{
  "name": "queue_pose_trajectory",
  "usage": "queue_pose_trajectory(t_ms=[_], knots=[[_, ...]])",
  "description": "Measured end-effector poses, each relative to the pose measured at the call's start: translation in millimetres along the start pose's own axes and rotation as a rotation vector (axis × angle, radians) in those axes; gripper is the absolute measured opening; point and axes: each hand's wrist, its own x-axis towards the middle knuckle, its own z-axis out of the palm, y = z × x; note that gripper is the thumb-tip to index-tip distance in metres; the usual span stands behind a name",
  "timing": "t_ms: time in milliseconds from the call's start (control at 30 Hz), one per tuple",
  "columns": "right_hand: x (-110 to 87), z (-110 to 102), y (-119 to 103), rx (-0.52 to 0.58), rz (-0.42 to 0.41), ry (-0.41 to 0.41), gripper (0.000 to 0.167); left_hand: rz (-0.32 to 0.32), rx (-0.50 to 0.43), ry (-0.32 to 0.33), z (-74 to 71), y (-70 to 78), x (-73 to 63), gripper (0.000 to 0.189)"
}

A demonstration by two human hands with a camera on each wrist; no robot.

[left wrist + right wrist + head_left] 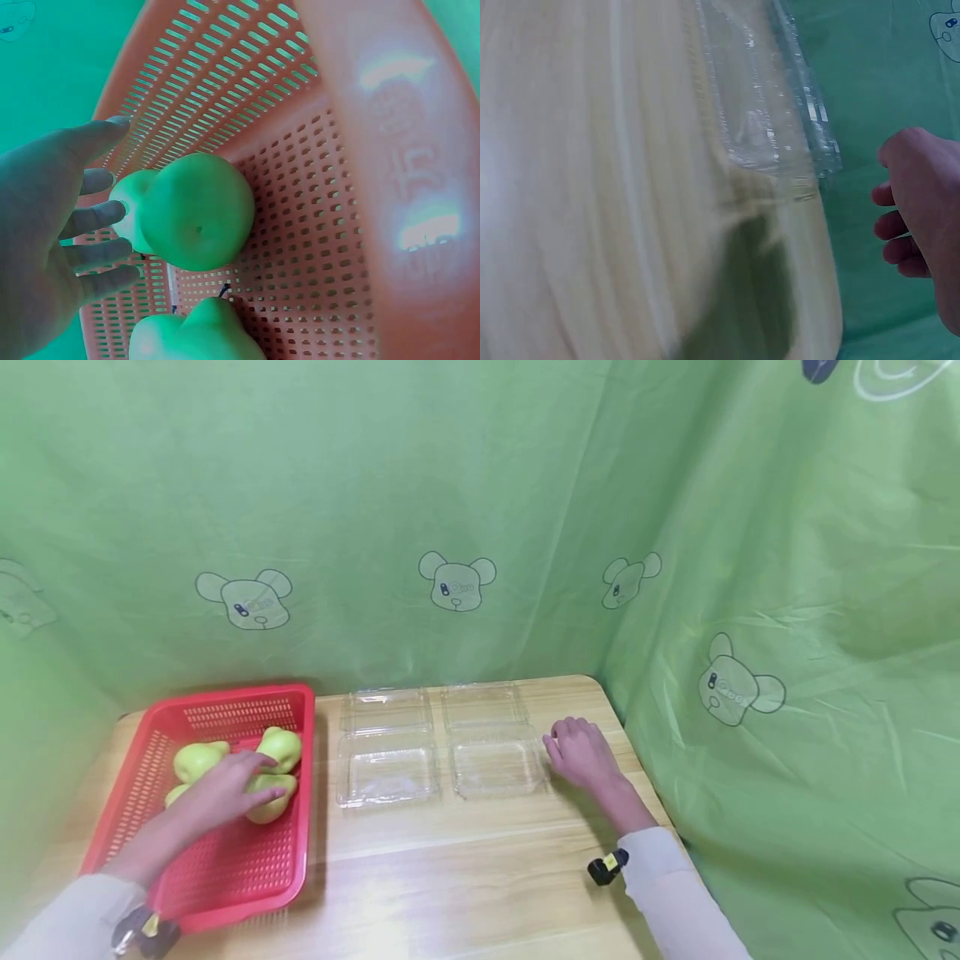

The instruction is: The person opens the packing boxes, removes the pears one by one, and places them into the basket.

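My left hand is inside the red plastic basket, over several yellow-green pears. Its thumb and fingers are spread, with a pear right at the thumb and another partly hidden behind the wrist. In the left wrist view, the fingers extend beside a rounded pear and grip nothing. My right hand hovers at the table's right side, fingers loosely curled and holding nothing. Just left of it lies a clear plastic container.
An open clear container lies in front, left of the other, with its lid folded back. The wooden table meets green printed curtains behind and at the right. The basket has raised slotted walls.
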Motion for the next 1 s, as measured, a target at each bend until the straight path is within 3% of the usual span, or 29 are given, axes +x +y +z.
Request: queue_pose_trajectory(t_ms=[233,467,667,1000], knots=[[2.0,-18,8,-0.006,-0.014,-0.021,0.040,-0.005,0.106,0.053,-4.3,4.1,-2.8,0.057],[3.2,-30,9,0.015,-0.024,-0.025,0.044,0.041,0.160,0.122,-15.4,15.6,-3.7,0.058],[6.9,-43,6,0.045,-0.050,-0.016,0.049,0.064,0.174,0.176,-27.7,19.9,-2.2,0.061],[15.4,-59,-4,0.039,-0.164,0.042,0.057,0.037,0.153,0.187,-34.1,24.4,2.6,0.073]])
